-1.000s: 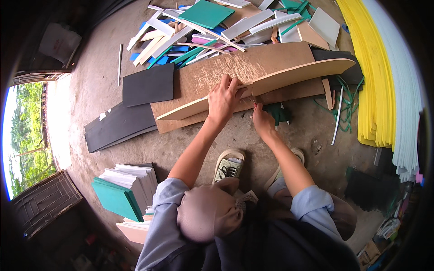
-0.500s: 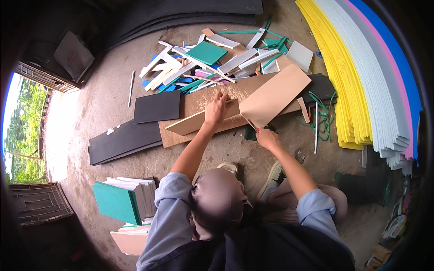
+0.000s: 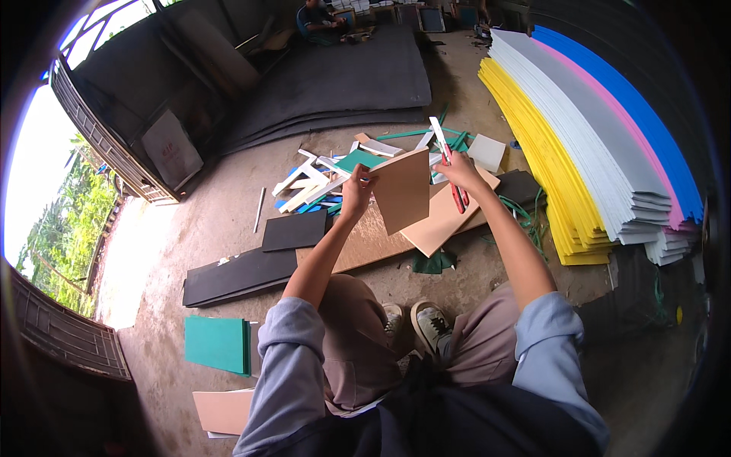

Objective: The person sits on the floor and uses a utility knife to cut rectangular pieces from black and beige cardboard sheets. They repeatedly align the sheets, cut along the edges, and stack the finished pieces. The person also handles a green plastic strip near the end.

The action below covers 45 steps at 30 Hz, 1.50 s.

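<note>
Tan board (image 3: 401, 190) is lifted upright above the knees, the left hand (image 3: 355, 192) pinching its left edge with closed fingers; the right hand (image 3: 461, 172) is wrapped around a red cutter (image 3: 449, 164) at the board's right edge; a slip could nick the left fingers, I judge; beyond lie scraps (image 3: 320, 183) on the floor (image 3: 228, 221), then stacked foam sheets (image 3: 601, 152).

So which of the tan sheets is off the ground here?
The small tan rectangle, pinched at its edge by the left hand and held upright. The bigger tan sheets lie flat on the floor beneath it.
</note>
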Each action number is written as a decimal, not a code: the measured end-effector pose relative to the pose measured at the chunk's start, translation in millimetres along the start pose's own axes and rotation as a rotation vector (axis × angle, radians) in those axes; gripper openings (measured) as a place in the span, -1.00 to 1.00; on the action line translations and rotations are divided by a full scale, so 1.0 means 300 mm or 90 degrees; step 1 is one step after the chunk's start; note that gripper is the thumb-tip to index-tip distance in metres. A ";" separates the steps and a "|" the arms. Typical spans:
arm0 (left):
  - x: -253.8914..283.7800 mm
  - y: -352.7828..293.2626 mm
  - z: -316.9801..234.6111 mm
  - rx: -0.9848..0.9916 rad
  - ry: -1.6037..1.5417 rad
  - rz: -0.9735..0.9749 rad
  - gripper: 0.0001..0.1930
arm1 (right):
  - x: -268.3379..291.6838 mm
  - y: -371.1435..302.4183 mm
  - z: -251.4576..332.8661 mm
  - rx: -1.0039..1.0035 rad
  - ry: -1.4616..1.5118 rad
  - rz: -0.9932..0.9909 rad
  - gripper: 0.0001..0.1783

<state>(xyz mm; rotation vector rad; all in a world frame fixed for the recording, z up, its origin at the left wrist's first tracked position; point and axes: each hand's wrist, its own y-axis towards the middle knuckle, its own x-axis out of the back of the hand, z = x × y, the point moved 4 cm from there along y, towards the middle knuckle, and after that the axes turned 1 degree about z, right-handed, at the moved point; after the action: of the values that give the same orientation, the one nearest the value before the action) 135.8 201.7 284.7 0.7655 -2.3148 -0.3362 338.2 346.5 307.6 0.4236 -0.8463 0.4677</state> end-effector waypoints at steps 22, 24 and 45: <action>0.055 -0.074 0.258 0.658 -0.076 -0.171 -0.22 | -0.294 0.134 -0.038 -0.197 0.503 -0.213 -0.74; 0.041 -0.104 0.317 0.718 -0.251 -0.070 -0.18 | -0.396 0.134 0.013 -0.284 0.750 -0.137 -0.75; 0.089 -0.333 0.703 0.548 -0.443 -0.092 -0.45 | -0.989 0.247 0.056 -0.108 0.478 0.445 -0.77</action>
<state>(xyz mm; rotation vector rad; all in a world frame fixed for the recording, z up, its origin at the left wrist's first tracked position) 22.2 112.9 99.1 1.3915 -3.0887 0.4607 116.9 332.2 96.4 -0.2322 -0.2670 1.1050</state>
